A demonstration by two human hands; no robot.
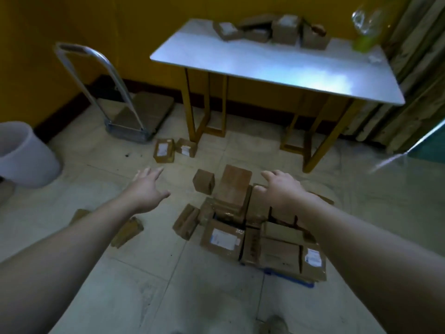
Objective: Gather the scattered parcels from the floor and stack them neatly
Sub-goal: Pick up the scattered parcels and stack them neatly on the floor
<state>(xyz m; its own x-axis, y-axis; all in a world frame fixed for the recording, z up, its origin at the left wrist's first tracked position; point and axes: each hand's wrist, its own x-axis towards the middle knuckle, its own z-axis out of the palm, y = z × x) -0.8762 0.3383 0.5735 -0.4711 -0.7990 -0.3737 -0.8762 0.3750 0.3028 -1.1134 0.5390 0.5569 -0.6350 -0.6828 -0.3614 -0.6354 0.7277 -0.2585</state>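
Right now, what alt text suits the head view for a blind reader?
Left hand and right hand, open and empty, reach toward a heap of brown parcels on the floor. Behind stand a table with more parcels and a trolley.

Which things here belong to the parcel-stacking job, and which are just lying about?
Job: parcel pile, small lone parcel, two labelled parcels, left hand, right hand.
Lying about: white bin, trolley, table, bottle.
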